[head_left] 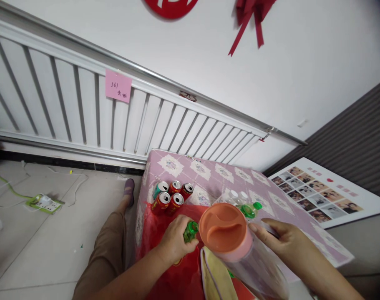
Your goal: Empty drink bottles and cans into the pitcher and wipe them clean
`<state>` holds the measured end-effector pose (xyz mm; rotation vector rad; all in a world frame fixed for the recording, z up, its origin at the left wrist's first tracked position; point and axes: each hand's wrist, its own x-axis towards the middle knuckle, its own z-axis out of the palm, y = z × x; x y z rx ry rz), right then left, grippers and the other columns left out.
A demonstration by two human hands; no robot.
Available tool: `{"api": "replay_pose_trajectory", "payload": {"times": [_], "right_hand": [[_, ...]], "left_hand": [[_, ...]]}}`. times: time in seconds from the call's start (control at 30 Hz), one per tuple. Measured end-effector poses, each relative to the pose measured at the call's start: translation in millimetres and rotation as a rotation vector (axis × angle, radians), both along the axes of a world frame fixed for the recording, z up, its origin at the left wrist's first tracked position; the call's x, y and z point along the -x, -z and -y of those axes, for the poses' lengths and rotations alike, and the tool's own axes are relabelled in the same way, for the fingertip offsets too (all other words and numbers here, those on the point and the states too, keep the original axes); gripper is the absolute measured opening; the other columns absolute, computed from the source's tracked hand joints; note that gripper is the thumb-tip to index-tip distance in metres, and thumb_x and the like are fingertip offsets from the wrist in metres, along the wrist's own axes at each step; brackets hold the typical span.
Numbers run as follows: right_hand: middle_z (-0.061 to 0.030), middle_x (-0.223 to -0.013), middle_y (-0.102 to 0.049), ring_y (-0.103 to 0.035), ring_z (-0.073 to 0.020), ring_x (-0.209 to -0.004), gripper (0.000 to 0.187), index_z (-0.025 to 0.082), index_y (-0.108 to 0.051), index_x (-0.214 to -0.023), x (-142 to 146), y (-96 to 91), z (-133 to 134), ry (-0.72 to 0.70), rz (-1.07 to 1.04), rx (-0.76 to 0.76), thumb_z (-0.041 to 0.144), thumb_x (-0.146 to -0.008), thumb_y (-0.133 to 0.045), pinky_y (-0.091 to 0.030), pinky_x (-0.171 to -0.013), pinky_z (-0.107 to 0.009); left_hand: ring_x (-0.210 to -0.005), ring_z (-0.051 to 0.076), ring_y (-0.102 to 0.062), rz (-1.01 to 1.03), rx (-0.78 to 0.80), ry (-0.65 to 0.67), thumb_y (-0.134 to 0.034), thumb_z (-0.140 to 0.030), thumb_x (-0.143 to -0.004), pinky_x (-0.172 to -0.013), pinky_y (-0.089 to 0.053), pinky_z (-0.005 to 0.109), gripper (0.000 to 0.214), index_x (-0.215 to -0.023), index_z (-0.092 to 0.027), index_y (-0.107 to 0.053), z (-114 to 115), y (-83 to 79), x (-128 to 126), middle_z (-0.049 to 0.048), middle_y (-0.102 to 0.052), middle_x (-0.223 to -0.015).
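Observation:
My left hand (pixel 179 237) is closed around a green bottle (pixel 190 231), its open mouth close to the pitcher's lid. In my right hand (pixel 285 239) is the handle of a clear pitcher (pixel 261 271) with an orange lid (pixel 224 227). The pitcher is tilted, lid end towards the bottle; whether liquid runs between them I cannot tell. A folded yellow cloth (pixel 219 277) lies below the pitcher on a red sheet (pixel 158 275). Several opened drink cans (pixel 162 202) stand just beyond my left hand. Past the lid are a green bottle (pixel 247 211) and clear bottles with white caps (pixel 233 196).
A pink patterned cloth covers the table (pixel 208 168). Behind it runs a white radiator (pixel 164 121) with a pink note (pixel 118 86). A photo board (pixel 318 191) leans at the right. A green-and-white power strip (pixel 44 203) and cables lie on the floor at left, near my leg (pixel 105 250).

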<state>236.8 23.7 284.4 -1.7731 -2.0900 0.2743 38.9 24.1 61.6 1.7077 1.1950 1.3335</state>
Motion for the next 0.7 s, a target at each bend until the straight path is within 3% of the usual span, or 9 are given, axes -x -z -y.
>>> {"api": "replay_pose_trajectory", "payload": {"times": [0.13,0.7], "right_hand": [[0.0038,-0.048,-0.044,-0.044,-0.0128,-0.048,0.047,0.021,-0.05,-0.052,-3,-0.4,-2,-0.006,0.05,0.135,0.059,-0.079,-0.052,-0.034,-0.042,-0.024],[0.0044,-0.049,-0.039,-0.042,-0.0125,-0.048,0.045,0.021,-0.05,-0.053,8,-8.0,-1,0.021,0.05,0.159,0.06,-0.074,-0.052,-0.032,-0.044,-0.024]], "left_hand": [[-0.088,0.021,-0.055,-0.002,0.007,-0.007,-0.068,-0.012,-0.064,-0.078,-0.044,0.031,0.035,-0.095,-0.019,-0.055,0,0.6,0,0.0042,-0.058,-0.095],[-0.089,0.021,-0.055,-0.019,0.006,-0.014,-0.067,-0.014,-0.064,-0.079,-0.045,0.032,0.035,-0.097,-0.019,-0.055,0,1.3,1,0.0045,-0.058,-0.095]]}}
